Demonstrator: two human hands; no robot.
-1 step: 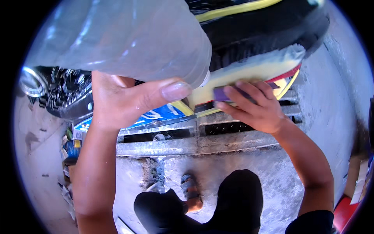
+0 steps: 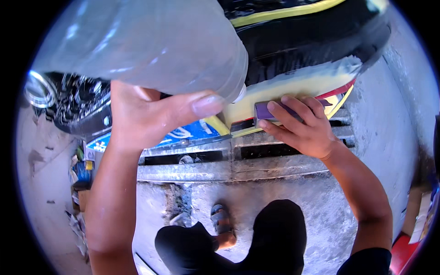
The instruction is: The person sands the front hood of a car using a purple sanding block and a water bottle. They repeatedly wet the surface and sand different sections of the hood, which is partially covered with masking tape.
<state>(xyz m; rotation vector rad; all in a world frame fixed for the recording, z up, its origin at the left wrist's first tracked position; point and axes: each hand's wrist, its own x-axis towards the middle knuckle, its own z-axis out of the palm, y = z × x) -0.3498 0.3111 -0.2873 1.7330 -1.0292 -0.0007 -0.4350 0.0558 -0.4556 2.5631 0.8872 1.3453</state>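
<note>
My left hand (image 2: 142, 110) is wrapped round a large cloudy plastic bottle (image 2: 151, 41), tilted with its narrow mouth down toward the car bumper. Its thumb lies along the lower side; the other fingers are hidden behind the bottle. My right hand (image 2: 305, 123) presses a purple sanding block (image 2: 263, 111) against a cream filler patch (image 2: 293, 87) on the black bumper (image 2: 311, 36). The fingers lie over the block, covering most of it. A pale, wet-looking film edges the top of the patch.
Below the bumper are a blue plate (image 2: 183, 133) and a slotted drain grate (image 2: 192, 172). Yellow masking tape (image 2: 288, 13) crosses the bumper. My sandalled foot (image 2: 222, 220) rests on rough concrete. Clutter (image 2: 82, 174) lies at the left, and a red object (image 2: 402, 252) at lower right.
My right hand and the sanding block have shifted slightly right and down along the patch. My left hand still holds the bottle tilted in about the same place.
</note>
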